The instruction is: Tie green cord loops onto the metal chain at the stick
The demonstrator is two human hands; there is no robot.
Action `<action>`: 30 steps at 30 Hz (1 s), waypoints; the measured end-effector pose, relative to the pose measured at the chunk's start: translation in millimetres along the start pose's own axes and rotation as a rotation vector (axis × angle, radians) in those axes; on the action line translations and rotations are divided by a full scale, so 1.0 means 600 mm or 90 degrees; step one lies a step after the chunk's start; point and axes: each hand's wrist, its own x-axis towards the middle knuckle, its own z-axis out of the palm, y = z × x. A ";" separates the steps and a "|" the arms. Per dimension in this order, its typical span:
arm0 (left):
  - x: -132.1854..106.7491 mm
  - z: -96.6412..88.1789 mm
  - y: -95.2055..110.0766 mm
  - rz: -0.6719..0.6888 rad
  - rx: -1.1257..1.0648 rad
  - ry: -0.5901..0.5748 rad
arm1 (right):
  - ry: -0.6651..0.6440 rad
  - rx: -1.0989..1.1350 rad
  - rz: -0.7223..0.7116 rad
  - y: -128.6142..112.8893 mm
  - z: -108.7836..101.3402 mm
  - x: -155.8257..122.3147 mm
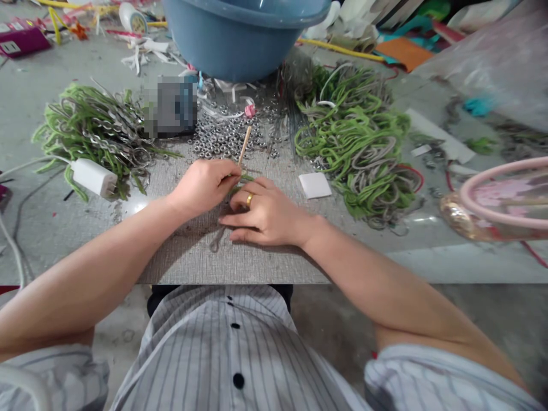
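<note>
My left hand [204, 184] is closed around a thin wooden stick [245, 144] that points up and away from me. My right hand [262, 212] lies just beside it, fingers curled and pressed onto a green cord piece [245, 179] on the grey board [257, 262]; a ring shows on one finger. A metal loop [216, 240] pokes out below my right fingers. Just beyond both hands lies a heap of small metal nuts [222, 137].
Piles of green and grey cords with metal rings lie at the left [94, 128] and right [359, 142]. A blue basin [244, 34] stands behind the nuts. A white charger [93, 177], a white card [315, 185] and a pink-rimmed dish [500, 197] sit nearby.
</note>
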 end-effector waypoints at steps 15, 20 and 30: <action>-0.003 0.000 0.003 0.046 0.011 -0.017 | 0.229 0.133 0.246 0.048 -0.001 -0.015; -0.004 0.002 0.006 0.056 0.014 -0.019 | 0.202 0.076 0.244 0.037 0.007 -0.008; -0.004 0.008 0.011 0.088 -0.006 0.016 | 0.164 0.057 0.263 0.040 0.007 -0.005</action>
